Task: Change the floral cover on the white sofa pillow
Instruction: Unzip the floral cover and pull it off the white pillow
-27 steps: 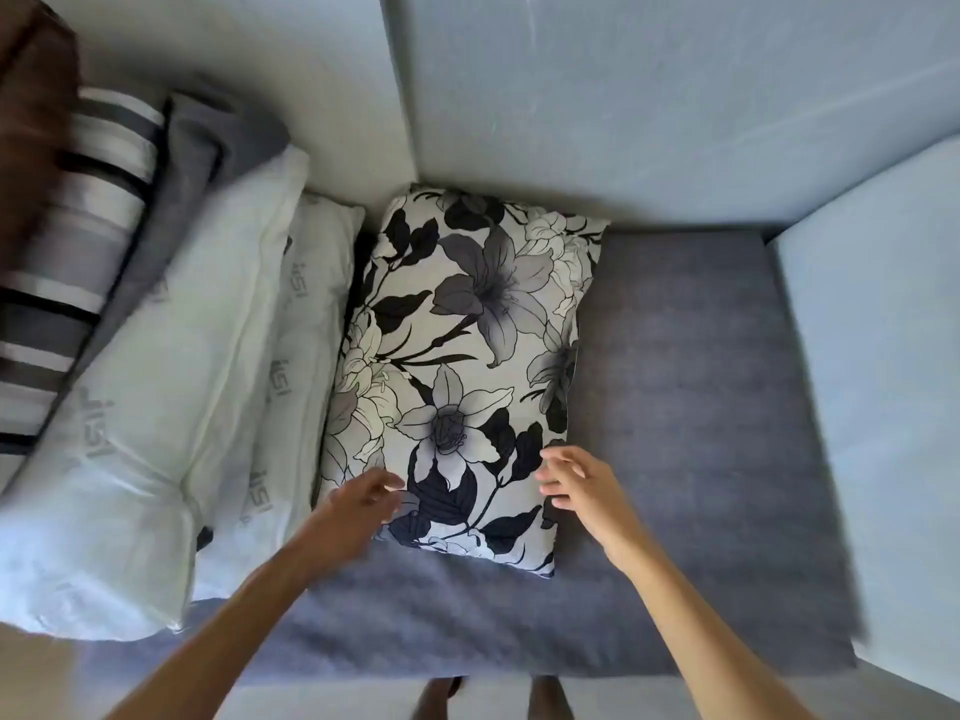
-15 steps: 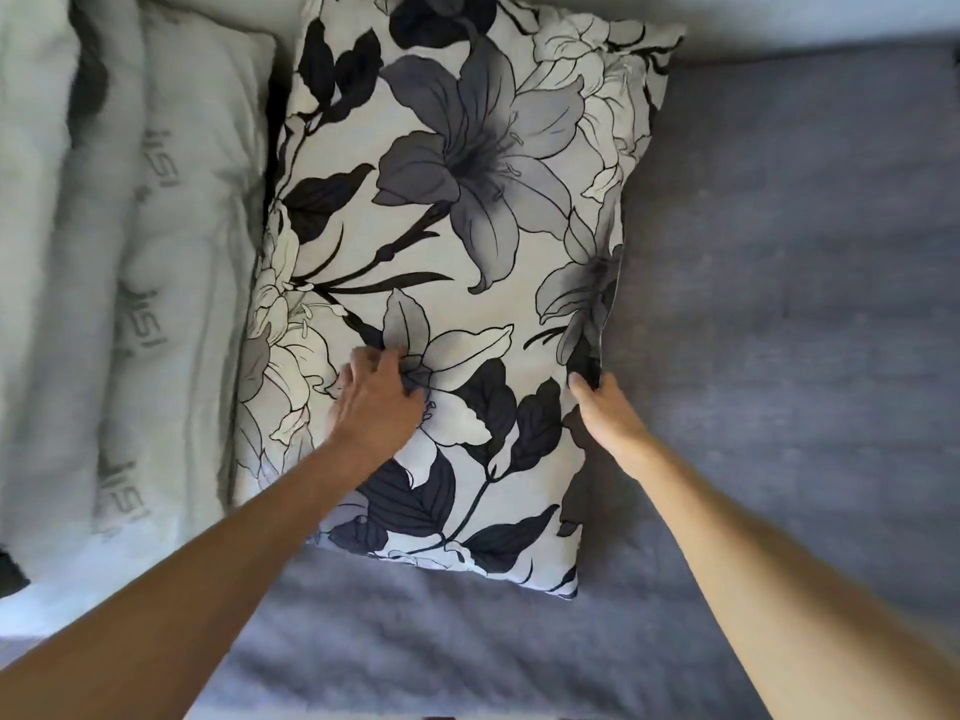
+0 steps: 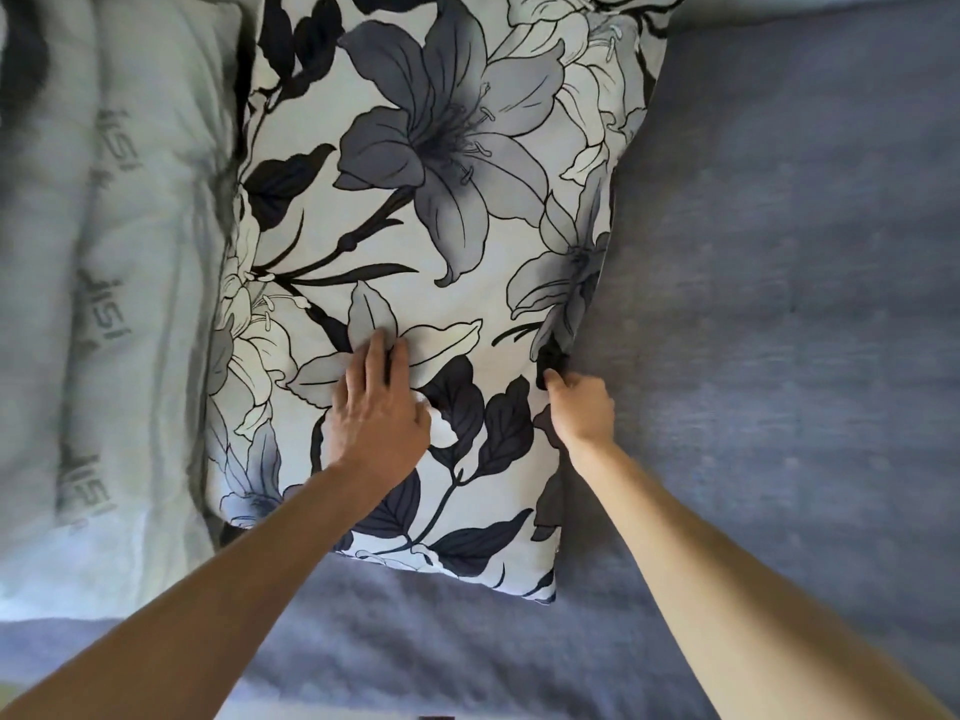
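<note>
A pillow in a floral cover point(image 3: 436, 210), white with grey and black lilies, lies on the grey sofa seat point(image 3: 779, 356). My left hand point(image 3: 376, 407) rests flat on the lower middle of the cover, fingers straight and pressing the fabric. My right hand point(image 3: 579, 407) is at the pillow's right edge, fingers curled and pinching the cover's side seam where the fabric bunches. The pillow inside the cover is hidden.
Two white pillows in printed plastic wrap point(image 3: 104, 304) lie along the left of the floral pillow. The grey seat stretches to the right and toward me.
The view has come much closer to the pillow. My left hand went from the bottom edge onto the cover's face. My right hand moved to the right edge and now pinches the seam.
</note>
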